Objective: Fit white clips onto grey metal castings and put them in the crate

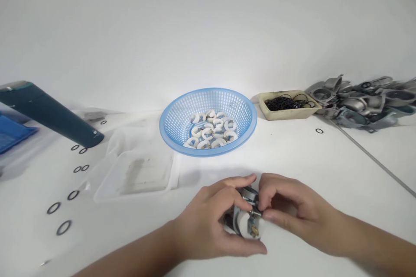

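Both hands meet low in the middle of the white table over a small metal part (247,218) with a white ring piece and a brass fitting. My left hand (212,225) cups it from the left, fingers curled round it. My right hand (294,210) pinches its top from the right with thumb and forefinger. Behind them stands a blue mesh basket (242,114) holding several white ring pieces (211,132).
A beige tray of black rubber rings (287,104) sits right of the basket, beside a pile of grey metal castings (360,101). A clear plastic tray (136,175) lies left of centre. Loose black rings (64,227) dot the left side near a dark teal cylinder (52,114).
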`<state>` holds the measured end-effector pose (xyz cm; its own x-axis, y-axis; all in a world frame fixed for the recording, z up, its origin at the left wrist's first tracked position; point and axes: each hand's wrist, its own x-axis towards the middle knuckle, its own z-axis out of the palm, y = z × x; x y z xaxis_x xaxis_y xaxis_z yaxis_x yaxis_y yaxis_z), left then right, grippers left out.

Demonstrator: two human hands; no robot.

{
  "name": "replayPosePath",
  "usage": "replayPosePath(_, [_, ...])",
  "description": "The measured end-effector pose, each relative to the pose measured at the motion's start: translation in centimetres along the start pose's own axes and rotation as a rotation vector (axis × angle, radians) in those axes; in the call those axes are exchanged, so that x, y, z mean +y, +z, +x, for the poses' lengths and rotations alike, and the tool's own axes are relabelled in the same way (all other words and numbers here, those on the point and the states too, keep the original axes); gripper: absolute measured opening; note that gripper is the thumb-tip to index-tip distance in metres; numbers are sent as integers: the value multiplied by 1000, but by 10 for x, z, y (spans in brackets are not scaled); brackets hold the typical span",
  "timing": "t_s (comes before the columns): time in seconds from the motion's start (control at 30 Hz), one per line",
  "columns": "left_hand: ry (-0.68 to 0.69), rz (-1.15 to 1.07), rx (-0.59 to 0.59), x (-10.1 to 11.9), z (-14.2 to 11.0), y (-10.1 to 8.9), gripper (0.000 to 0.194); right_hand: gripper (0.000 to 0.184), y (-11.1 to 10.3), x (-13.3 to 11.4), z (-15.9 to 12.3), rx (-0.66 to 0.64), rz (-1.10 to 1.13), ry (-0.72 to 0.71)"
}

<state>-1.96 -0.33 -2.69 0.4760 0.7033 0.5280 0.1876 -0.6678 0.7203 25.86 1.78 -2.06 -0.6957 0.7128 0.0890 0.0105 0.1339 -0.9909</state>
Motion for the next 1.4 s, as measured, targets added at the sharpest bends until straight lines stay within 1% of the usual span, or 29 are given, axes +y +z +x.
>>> replayPosePath(0.13, [-3,4,7,0,0,0,66,12,-2,0,1,-29,-6,-31])
replayPosePath(0.33, [-18,5,5,0,0,-1,67,16,-2,5,1,-29,32,-5])
replayPosePath(0.53, [-72,23,-18,-3,0,-1,65,22,1,4,3,-21,58,-5])
replayPosePath(0.73, [-140,-15,-42,-5,-3,1,65,25,2,6,3,-15,54,6])
replayPosePath(0.93, [-174,-22,-60,-9,-5,1,66,30,3,6,1,0,32,36])
replayPosePath(1.1, [-219,-5,-107,-9,-3,-1,69,33,4,1,2,-2,-31,8])
replayPosePath(1.17, [-221,-17,-117,-10,-3,0,70,29,1,1,1,64,-127,-38])
replayPosePath(1.2, [-215,-32,-113,-11,-3,2,70,26,-1,0,0,125,-182,-85])
replayPosePath(1.27, [-192,-66,-89,-16,-3,6,72,17,-11,-4,-2,300,-259,-240])
replayPosePath(1.3, [-179,-80,-68,-20,-3,9,74,14,-18,-8,-3,418,-260,-345])
replayPosePath(1.33, [-174,-87,-58,-23,-3,12,78,15,-25,-14,-4,517,-249,-441])
replayPosePath(1.37, [-177,-92,-57,-26,-2,14,81,19,-32,-21,-3,608,-221,-525])
replayPosePath(1.4, [-172,-88,-62,-28,-1,15,83,28,-39,-30,-1,653,-191,-577])
